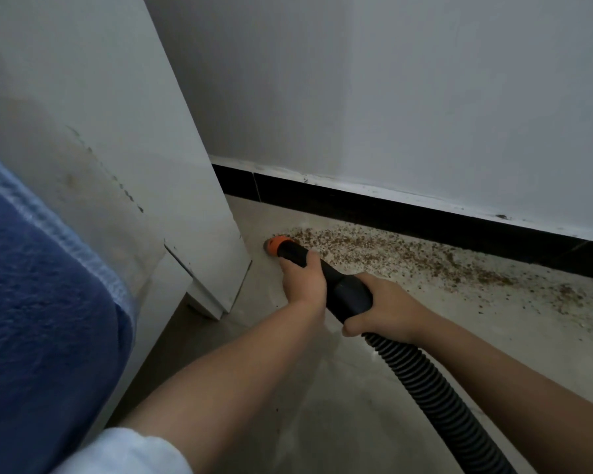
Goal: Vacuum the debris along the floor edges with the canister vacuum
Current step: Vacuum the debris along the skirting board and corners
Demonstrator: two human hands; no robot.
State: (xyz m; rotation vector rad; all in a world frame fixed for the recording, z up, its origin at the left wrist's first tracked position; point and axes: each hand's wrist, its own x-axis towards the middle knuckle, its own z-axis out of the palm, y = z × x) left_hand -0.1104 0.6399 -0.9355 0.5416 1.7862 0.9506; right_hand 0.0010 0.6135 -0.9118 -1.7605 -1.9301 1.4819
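Note:
A black vacuum hose [421, 381] ends in a black handle with an orange nozzle tip [277, 243] that rests on the pale floor near the corner. My left hand [303, 280] grips the tube just behind the tip. My right hand [382, 307] holds the thick handle where the ribbed hose begins. Brown crumb debris [408, 256] lies in a band along the black baseboard [391, 208], starting right beside the tip and spreading to the right. The canister is out of view.
A white cabinet or bed frame [158, 186] stands at left, its foot close to the nozzle. Blue bedding [38, 302] covers the lower left. A grey-white wall [391, 97] rises above the baseboard. Bare floor [322, 422] lies under my arms.

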